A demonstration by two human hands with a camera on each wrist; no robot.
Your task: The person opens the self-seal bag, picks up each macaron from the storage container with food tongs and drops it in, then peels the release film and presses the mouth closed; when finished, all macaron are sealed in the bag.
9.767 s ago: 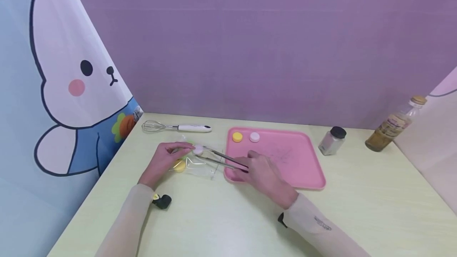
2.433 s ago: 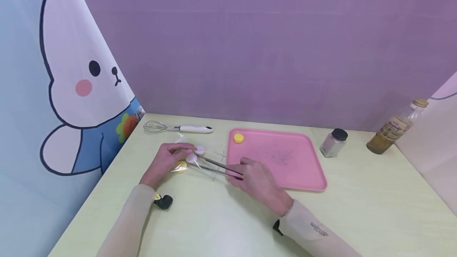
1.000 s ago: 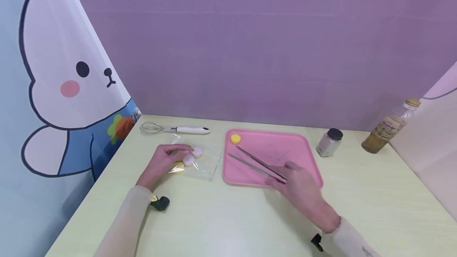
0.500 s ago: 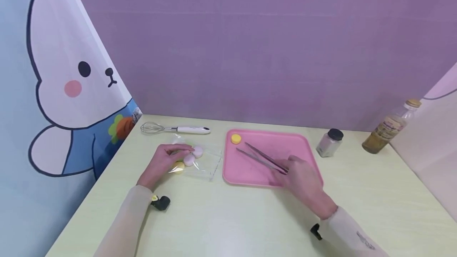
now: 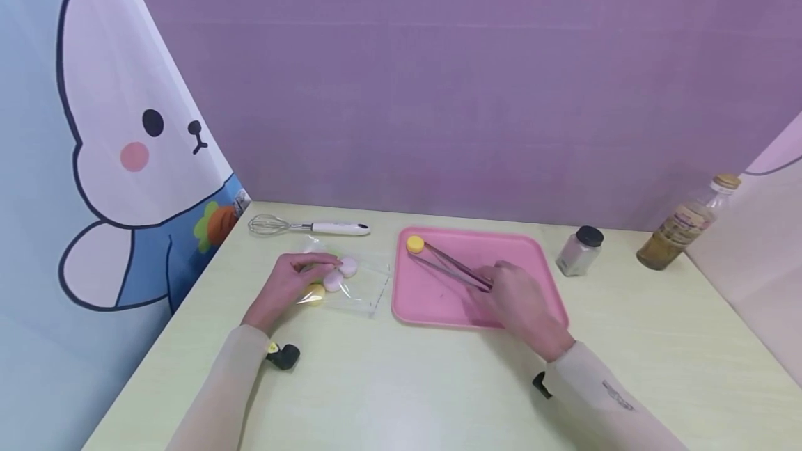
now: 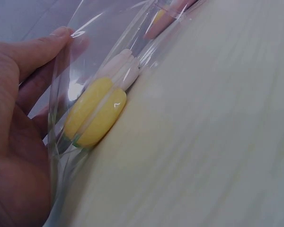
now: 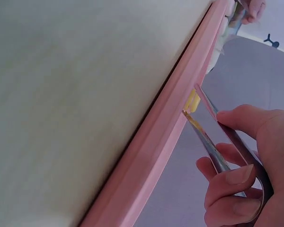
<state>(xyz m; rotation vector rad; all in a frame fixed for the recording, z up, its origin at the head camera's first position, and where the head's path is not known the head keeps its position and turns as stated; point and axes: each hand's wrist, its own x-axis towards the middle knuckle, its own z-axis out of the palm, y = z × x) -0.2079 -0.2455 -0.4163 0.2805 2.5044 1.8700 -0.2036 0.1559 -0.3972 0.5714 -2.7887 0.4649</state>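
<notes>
My left hand (image 5: 291, 287) pinches the edge of a clear plastic bag (image 5: 360, 296) lying left of the pink tray (image 5: 501, 319). Inside the bag are a yellow macaron (image 6: 97, 113) and two pale lilac macarons (image 5: 333, 280), with a bit of green partly hidden by the fingers. In my right hand (image 5: 523, 301) I grip metal tongs (image 7: 217, 151) over the tray. Their tips stand apart, one on each side of a yellow macaron (image 5: 415, 244) in the tray's back left corner. The tray's wall partly hides that macaron in the right wrist view.
A whisk (image 5: 310, 227) with a white handle lies behind the bag. Right of the tray stands a small jar (image 5: 579, 252) with a black lid. Farther right is a corked glass bottle (image 5: 683, 228) of brown liquid. A purple backdrop (image 5: 401, 103) rises behind the table.
The lilac macaron once on the tray is now in the bag beside the other. My right hand brought the tongs back over the tray to the yellow macaron. The left hand stays put.
</notes>
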